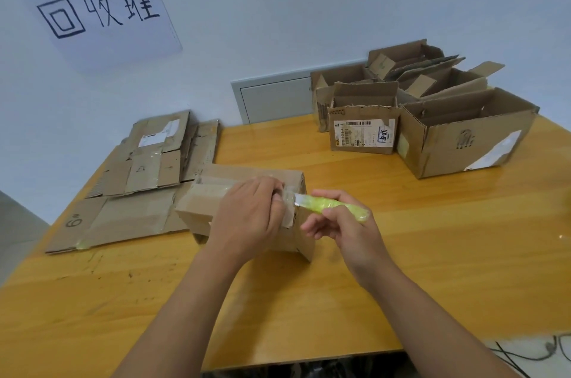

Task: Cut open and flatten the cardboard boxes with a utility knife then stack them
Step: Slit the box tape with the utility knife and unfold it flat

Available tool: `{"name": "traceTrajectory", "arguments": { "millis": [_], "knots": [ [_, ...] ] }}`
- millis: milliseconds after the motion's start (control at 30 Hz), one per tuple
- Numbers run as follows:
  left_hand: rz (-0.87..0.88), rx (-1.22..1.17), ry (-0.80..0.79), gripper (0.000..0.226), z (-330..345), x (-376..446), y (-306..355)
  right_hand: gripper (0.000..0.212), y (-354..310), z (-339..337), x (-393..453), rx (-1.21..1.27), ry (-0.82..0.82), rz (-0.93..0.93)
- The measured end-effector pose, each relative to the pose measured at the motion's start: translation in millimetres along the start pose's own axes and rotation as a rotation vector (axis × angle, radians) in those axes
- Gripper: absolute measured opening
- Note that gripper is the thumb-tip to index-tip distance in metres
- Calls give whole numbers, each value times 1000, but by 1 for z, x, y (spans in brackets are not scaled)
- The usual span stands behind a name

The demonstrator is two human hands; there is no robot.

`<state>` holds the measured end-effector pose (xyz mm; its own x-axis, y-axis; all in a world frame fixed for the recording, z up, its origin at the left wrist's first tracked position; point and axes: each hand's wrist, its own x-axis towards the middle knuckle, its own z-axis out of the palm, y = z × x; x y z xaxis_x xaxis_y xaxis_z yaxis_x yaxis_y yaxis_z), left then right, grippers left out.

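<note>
I see a paper sign (99, 11) with handwritten characters on the wall, a grey panel (272, 99) behind the desk (401, 254), and cables (531, 353) below.

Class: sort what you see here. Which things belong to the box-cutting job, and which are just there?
Job: taped brown cardboard box under left hand; yellow-green utility knife in right hand; flattened cardboard pile; uncut open boxes.
Not part: handwritten paper sign; grey wall panel; black cables.

wall sign (99, 11) "回收堆", flattened cardboard (123, 220) marked "6"
</note>
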<state>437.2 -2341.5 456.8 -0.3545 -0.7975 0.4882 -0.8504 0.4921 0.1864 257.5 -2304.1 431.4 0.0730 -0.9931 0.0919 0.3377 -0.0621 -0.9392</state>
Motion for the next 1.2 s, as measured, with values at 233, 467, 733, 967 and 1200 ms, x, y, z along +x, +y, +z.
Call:
{"name": "traceTrajectory", "arguments": {
  "millis": [233,467,733,967,1200],
  "knots": [
    [-4,9,28,32,-1,0,2,32,-2,-7,-1,38,23,-25],
    [151,64,87,30,-4,-7,-5,27,-7,-3,20,-384,109,-315],
    [-75,22,17,45,-11,-26,-9,53,-3,14,39,-828,-3,-213],
    [-747,-299,64,87,-24,-23,-8,39,9,27,21,-763,164,-241],
    [-694,-583,-241,96,-49,-21,-39,35,1,27,24,-644,107,-244]
  ]
}}
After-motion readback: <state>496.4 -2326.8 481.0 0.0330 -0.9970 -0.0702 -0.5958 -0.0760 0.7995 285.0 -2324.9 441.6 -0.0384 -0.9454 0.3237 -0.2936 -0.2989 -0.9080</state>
